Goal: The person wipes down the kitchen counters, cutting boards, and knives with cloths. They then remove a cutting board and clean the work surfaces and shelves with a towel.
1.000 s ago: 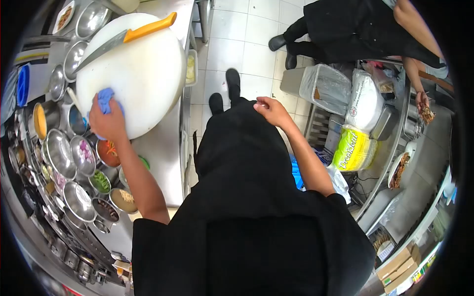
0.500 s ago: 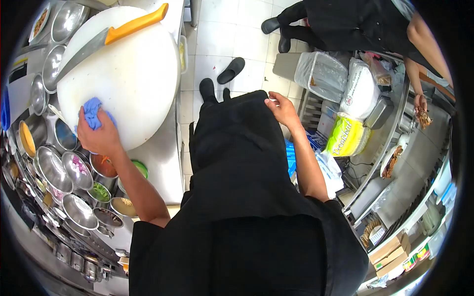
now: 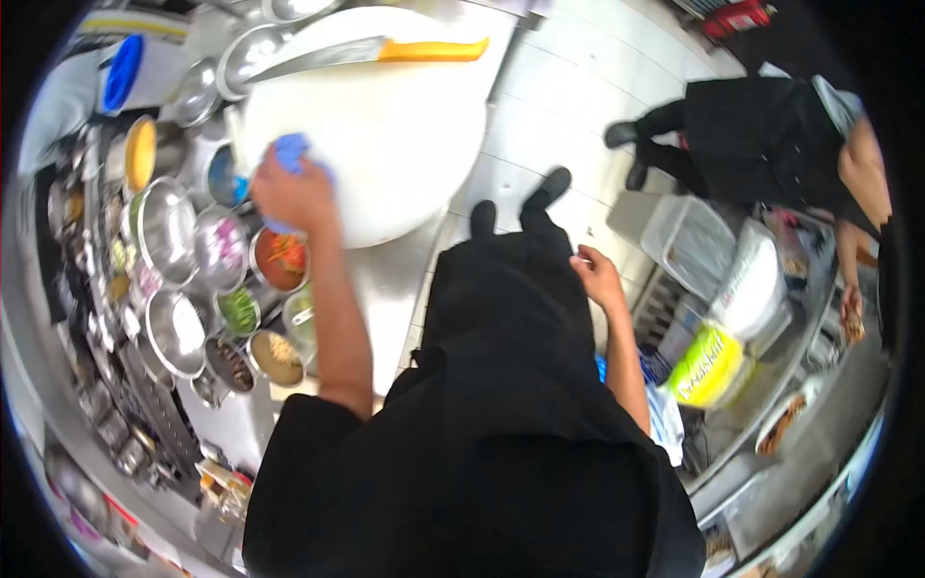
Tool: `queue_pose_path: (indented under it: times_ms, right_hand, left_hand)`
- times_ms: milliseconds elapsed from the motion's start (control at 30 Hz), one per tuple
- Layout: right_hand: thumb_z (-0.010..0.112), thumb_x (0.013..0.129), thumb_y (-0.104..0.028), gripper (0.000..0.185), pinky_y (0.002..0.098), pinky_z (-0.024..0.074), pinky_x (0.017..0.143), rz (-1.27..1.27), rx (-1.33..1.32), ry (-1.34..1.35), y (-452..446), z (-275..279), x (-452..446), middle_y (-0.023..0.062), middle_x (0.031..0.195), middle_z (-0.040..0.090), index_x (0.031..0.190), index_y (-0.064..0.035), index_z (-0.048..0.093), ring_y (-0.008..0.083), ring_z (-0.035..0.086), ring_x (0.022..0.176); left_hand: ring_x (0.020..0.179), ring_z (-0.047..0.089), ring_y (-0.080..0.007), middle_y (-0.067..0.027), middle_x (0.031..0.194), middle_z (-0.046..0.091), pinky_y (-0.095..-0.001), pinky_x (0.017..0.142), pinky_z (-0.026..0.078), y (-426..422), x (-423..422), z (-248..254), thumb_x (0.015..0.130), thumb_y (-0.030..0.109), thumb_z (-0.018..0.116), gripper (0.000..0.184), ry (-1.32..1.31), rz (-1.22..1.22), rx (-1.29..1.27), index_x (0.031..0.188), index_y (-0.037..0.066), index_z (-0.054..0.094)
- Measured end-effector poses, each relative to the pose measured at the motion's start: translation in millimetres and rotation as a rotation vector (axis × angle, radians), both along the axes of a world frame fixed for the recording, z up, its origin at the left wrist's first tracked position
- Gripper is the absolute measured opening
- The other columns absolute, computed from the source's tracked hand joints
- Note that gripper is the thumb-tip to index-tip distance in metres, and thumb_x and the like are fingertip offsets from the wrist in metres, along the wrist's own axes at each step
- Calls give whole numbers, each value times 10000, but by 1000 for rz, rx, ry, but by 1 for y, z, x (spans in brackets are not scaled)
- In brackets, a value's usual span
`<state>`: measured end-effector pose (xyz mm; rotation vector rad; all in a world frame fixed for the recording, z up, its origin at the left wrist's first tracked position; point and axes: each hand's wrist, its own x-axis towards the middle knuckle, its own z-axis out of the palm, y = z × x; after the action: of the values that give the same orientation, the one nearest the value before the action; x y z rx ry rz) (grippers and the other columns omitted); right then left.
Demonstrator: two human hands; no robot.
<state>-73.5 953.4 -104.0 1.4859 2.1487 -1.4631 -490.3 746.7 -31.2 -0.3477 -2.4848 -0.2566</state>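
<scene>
At the left edge of the round white cutting board (image 3: 405, 135), my left hand (image 3: 294, 196) is closed on a blue cloth (image 3: 291, 152), part of which sticks out past the fingers. A knife with a yellow handle (image 3: 434, 50) lies across the far part of the board, its blade pointing left. My right hand (image 3: 599, 276) hangs beside the black apron (image 3: 501, 318), away from the board. Its fingers are loosely bent and apart, and nothing shows in them.
Several metal bowls (image 3: 175, 332) of chopped food line the board's left side. A person in black (image 3: 761, 144) stands at the upper right, a hand (image 3: 851, 306) holding food. A grey bin (image 3: 689, 241) and a yellow-green package (image 3: 708, 366) are on the right.
The whole view has swung, so the board and bowls appear further right. My left hand stays on the blue cloth at the board's left edge. My right hand remains by the apron.
</scene>
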Motion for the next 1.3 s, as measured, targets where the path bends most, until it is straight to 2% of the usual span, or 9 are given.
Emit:
queue_pose_path:
  times_ms: [67,167,333,567,900,1033,1133,1233,1300]
  right_hand:
    - [624,855,-303,439,304,488,742,101,30,16,14,9,-23,140,952,665,1154,17,590,186,629,819]
    - [592,883,-282,378,305,486,747,114,176,231,61,40,-84,146,912,668,1143,-7,604,179,628,839]
    - [621,827,-188,302,364,494,793,359,643,632,84,118,-249,171,993,641,1078,-20,629,277,628,894]
    - [594,763,-122,482,407,482,803,849,1048,508,30,98,-386,196,1006,587,1239,-98,521,332,601,912]
    - [568,676,-59,585,387,453,896,645,600,635,87,186,-288,217,1112,603,1258,-103,542,356,586,1020]
    - [572,675,-55,585,350,473,793,597,654,730,112,231,-226,180,916,607,1255,-127,555,320,603,845]
    - [554,679,-32,587,310,464,750,519,575,655,120,236,-178,132,859,587,1258,-129,556,251,582,773]
    - [542,687,-16,590,278,450,720,470,516,637,124,210,-141,97,817,556,1265,-135,555,188,553,741]
    - [545,698,-16,581,269,448,714,422,423,594,121,189,-126,72,843,573,1268,-128,556,146,541,750]
  left_hand:
    - [891,578,-356,-159,936,616,-451,765,458,39,31,-5,727,137,614,294,-446,86,-39,1007,50,615]
    - [858,593,-310,-156,888,606,-405,758,471,77,114,26,709,-13,587,205,-652,-708,444,881,65,665]
    - [846,565,-205,-121,921,571,-311,774,457,75,115,50,775,55,677,394,-930,-514,1149,1120,24,490]
    - [1122,426,-388,-270,1188,473,-401,974,359,18,-19,-3,754,295,724,544,-162,21,35,1160,1,513]
    - [1007,594,-270,-154,1016,626,-337,887,448,141,126,2,647,-137,531,426,-724,-898,903,1050,-21,602]
    - [958,602,-208,-114,979,627,-307,860,463,113,158,24,691,-99,588,437,-909,-650,1174,1115,11,579]
    - [995,569,-196,-128,1093,574,-327,879,462,34,78,54,714,-55,652,441,-678,-442,1103,1139,-2,544]
    - [1029,568,-369,-242,1242,487,-383,881,476,-44,-4,24,735,48,664,409,-73,-430,7,1129,12,565]
    - [1043,559,-382,-241,1251,489,-388,865,482,-45,14,3,742,71,658,377,-217,-412,151,1108,19,584]
